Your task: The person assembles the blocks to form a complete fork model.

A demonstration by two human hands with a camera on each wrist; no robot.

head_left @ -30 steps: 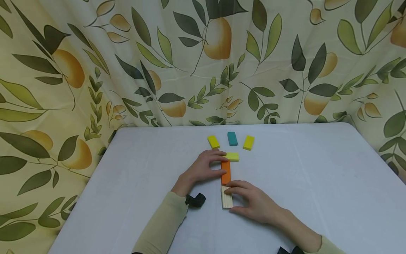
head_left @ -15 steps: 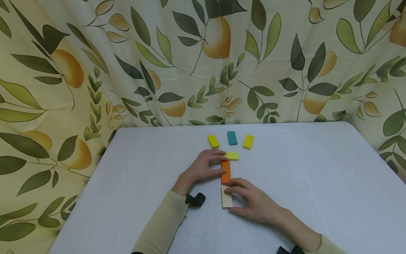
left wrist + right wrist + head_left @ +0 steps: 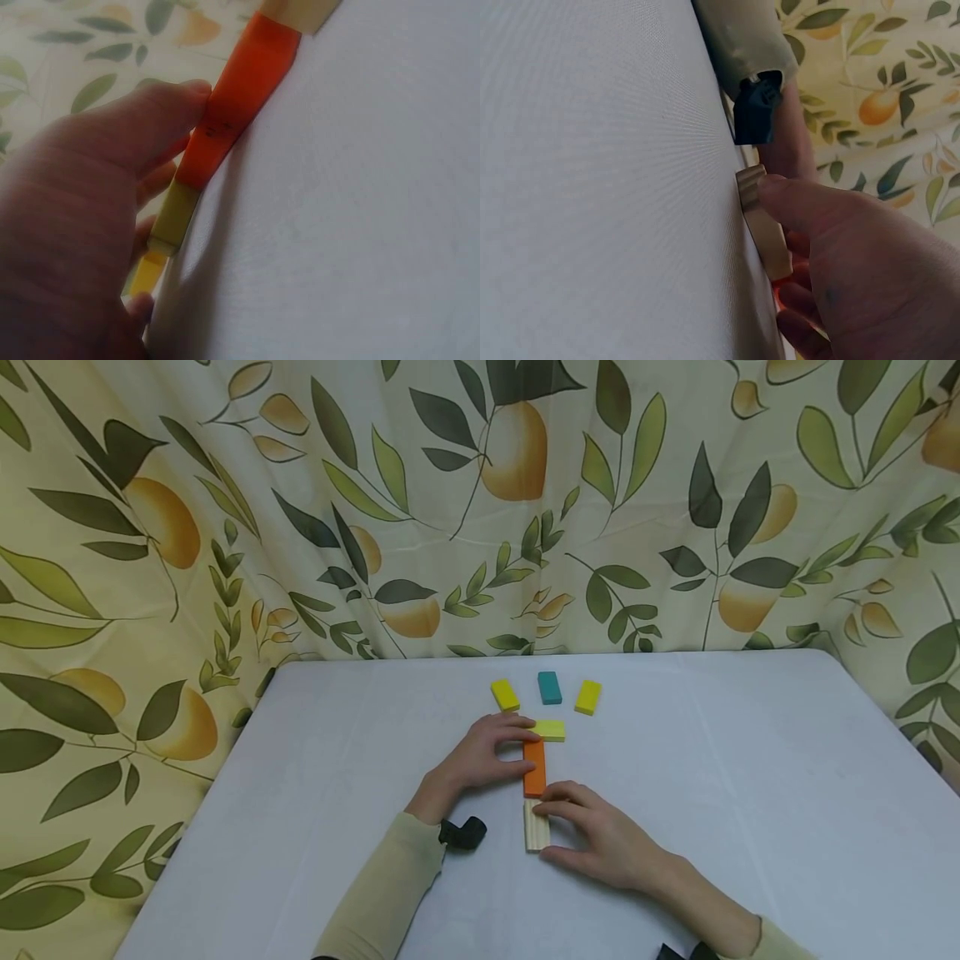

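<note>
An orange block [image 3: 534,770] lies lengthwise in a line on the white table. My left hand [image 3: 483,750] rests against it, the thumb on its side and the fingers by the pale yellow block [image 3: 551,731] that lies crosswise at its far end. Against its near end sits a plain wooden block [image 3: 536,827], which my right hand [image 3: 600,833] holds between thumb and fingers. In the left wrist view the thumb presses the orange block [image 3: 244,97]. The right wrist view shows the thumb on the end of the wooden block [image 3: 765,225]; some fingertips are hidden behind it.
Beyond the line lie a yellow block [image 3: 506,695], a teal block [image 3: 550,687] and another yellow block [image 3: 588,697], spaced apart. A curtain with a fruit-and-leaf print [image 3: 480,568] hangs behind the table's far edge. Each wrist carries a black camera mount [image 3: 463,833].
My right fingertips have shifted slightly to the right at the seam between the orange and wooden blocks. The left hand and the other blocks look the same.
</note>
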